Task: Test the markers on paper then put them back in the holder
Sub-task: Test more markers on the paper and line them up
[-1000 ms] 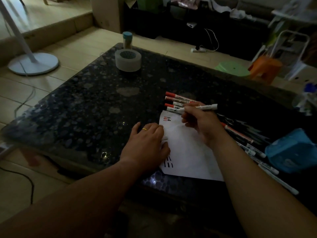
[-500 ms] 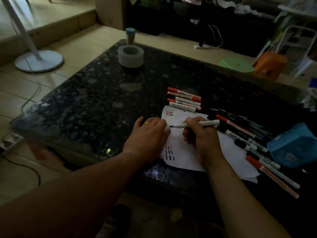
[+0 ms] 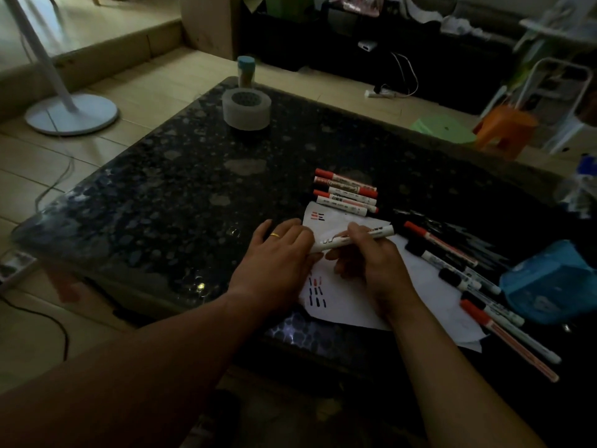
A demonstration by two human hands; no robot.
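Firmly curled, the right hand [image 3: 371, 263] grips a white marker [image 3: 355, 239] held nearly level over the paper [image 3: 349, 299], its left end meeting the left hand [image 3: 277, 253], which rests flat, fingers straight, on the sheet's left edge. Just beyond lie four red-capped markers [image 3: 345, 195] side by side; loose markers [image 3: 458, 276] sprawl to the right beside a blue container [image 3: 549, 282] on the dark table [image 3: 161, 205].

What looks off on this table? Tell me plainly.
Nothing spilled or broken. The paper lies askew on the table, and the markers right of it are strewn at odd angles, unlike the tidy red-capped row behind it.
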